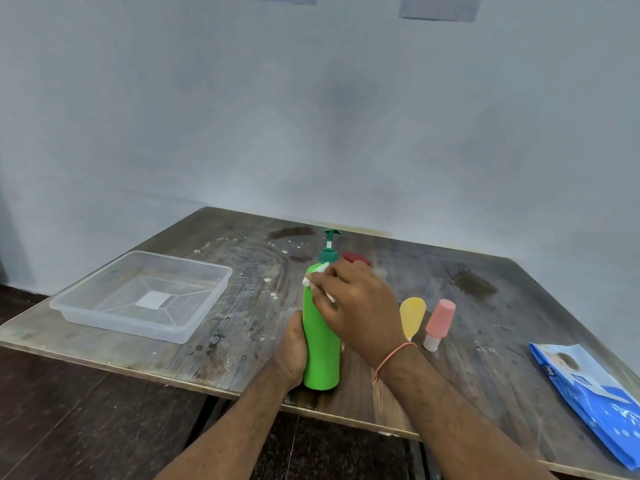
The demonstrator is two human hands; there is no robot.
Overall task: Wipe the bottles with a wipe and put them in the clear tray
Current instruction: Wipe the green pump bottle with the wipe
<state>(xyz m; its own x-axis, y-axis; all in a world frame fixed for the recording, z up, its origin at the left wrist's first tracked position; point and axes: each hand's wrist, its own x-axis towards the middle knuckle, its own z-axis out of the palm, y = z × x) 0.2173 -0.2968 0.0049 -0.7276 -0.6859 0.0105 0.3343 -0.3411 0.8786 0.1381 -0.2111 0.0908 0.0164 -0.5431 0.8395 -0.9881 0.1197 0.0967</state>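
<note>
left hand (290, 351) gripped green bottle (321, 344) low, upright at table (485, 327) front edge | right hand (360, 306) pinched wipe (317, 277) against its shoulder | tray (104, 317) left, holding nothing

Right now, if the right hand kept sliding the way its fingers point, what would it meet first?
The right hand points left across the green bottle. Past that, bare table, then probably the clear tray; depth is uncertain.

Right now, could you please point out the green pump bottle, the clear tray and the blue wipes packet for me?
green pump bottle (322, 355): head view, lower body, below the hands.
clear tray (114, 323): head view, near wall.
blue wipes packet (595, 403): head view, middle of its printed face.
</note>
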